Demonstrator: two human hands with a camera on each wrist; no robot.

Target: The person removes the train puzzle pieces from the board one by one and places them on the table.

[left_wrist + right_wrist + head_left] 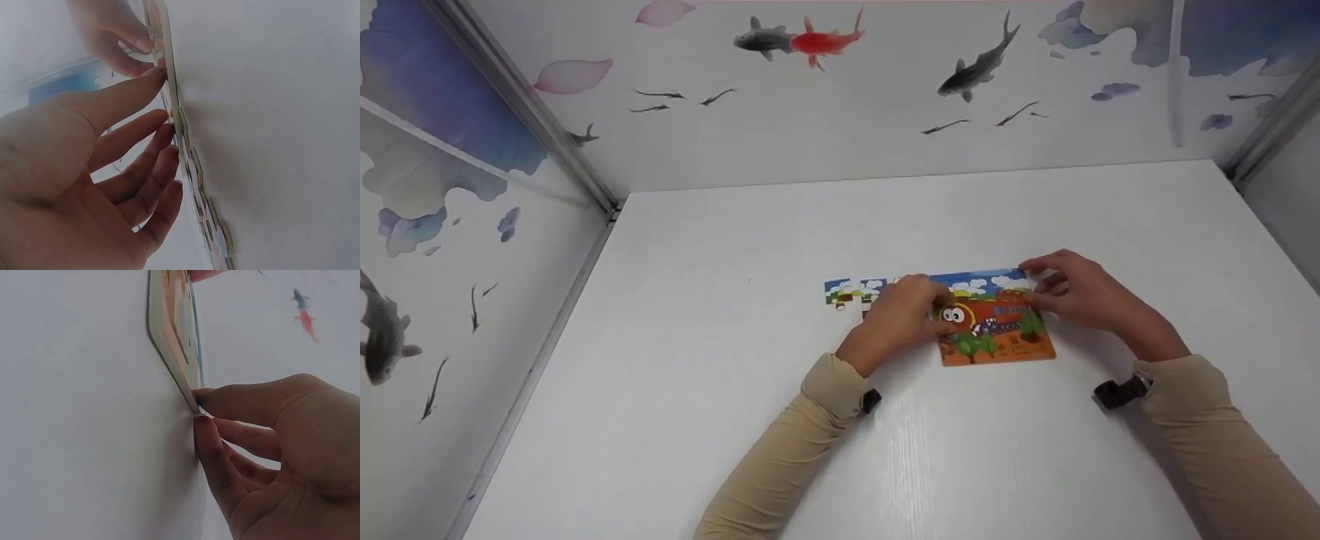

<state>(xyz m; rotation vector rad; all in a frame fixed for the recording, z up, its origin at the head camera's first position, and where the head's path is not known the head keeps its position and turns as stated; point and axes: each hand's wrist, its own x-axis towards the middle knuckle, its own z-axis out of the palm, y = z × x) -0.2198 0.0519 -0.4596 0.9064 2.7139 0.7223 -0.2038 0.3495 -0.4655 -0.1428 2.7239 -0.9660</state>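
A colourful cartoon jigsaw puzzle [1001, 330] in a thin board lies on the white table, showing a big-eyed red figure, clouds and orange ground. My left hand [896, 319] reaches over its left side, thumb and index fingertips touching the picture some way apart. In the left wrist view, the other fingers of the left hand [62, 152] bend loosely along the board's edge. At the upper right corner, my right hand [1080, 292] pinches the edge of the board [174, 371] between thumb and finger. Loose puzzle pieces [838, 291] lie left of the board, partly hidden behind the left hand.
The white table [697, 337] spreads around the puzzle on all sides. Behind it rises a wall [855, 127] printed with fish, and a second printed panel [450, 262] stands on the left. Each wrist carries a small black camera [1112, 394].
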